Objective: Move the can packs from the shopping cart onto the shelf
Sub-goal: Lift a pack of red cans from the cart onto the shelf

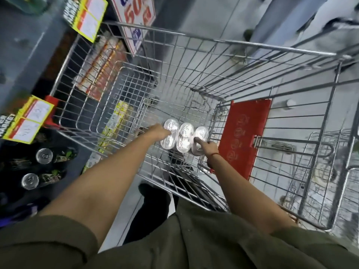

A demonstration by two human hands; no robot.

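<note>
One can pack [184,137], several silver-topped cans in clear wrap, sits inside the wire shopping cart [194,47] near its handle end. My left hand [159,132] grips the pack's left side. My right hand [206,146] holds its right side, with fingers over the nearest can top. The shelf [21,55] is dark grey and stands along the left, touching the cart's left side.
Yellow price tags [27,119] hang off the shelf edge. Two dark cans [44,155] stand on a lower shelf at left. Boxed packs [103,68] show through the cart's left wall. The red child-seat flap [244,136] lies right of the pack. Another cart [320,171] stands at right.
</note>
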